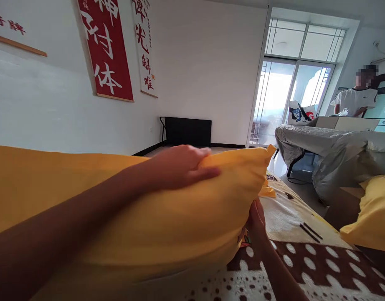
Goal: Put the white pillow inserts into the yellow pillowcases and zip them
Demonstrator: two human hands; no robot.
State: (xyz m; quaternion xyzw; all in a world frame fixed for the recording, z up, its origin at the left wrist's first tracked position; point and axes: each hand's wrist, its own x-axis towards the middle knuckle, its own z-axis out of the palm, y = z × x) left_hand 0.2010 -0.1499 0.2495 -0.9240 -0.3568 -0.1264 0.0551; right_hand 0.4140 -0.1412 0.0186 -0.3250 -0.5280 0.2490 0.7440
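A large yellow pillow (186, 221) fills the foreground, plump and raised on its long side. My left hand (180, 165) lies across its upper edge with the fingers stretched out, slightly blurred. At the pillow's right end, my right hand (257, 219) grips the side below the corner; some of its fingers are hidden behind the fabric. Under the pillow spreads a blanket (292, 257) in cream and brown with white spots. Two thin dark sticks (310, 232) lie on it, to the right of my right hand.
Another yellow pillow (376, 213) rests at the right edge. Behind it stands a table (324, 140) under grey plastic, with an open cardboard box (345, 123) and a bag on top. A person (357, 100) stands behind that table. A black folded panel (188, 131) leans by the far wall.
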